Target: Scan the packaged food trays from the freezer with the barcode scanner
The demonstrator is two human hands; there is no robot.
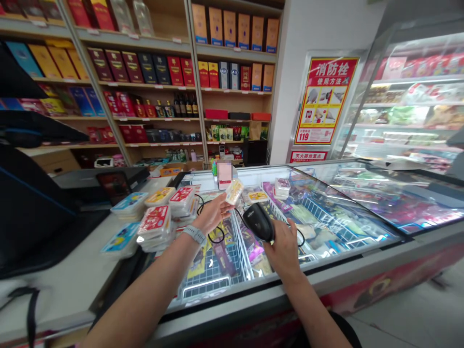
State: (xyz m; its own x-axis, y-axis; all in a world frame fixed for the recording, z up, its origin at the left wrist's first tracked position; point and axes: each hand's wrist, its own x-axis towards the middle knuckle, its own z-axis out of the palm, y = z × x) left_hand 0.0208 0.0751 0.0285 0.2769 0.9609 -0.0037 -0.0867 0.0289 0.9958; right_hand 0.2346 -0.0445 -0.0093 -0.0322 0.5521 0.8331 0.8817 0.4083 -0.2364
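Observation:
My left hand is closed on a small clear plastic-wrapped pack with a pale yellowish label, held above the glass freezer top. In my right hand is a black handheld barcode scanner, its head turned toward that pack. A black cable loops over the glass beneath my hands. Left of my left hand stand stacks of flat packs with red labels, blue labels and a yellow label. Farther right on the glass lie a yellow-labelled pack and a short stack of white packs.
Wire baskets with bagged goods show through the glass. A pink-and-red card stand is at the freezer's far edge. Black checkout equipment occupies the counter at left. Behind are shelves of boxed bottles and a lit display cooler.

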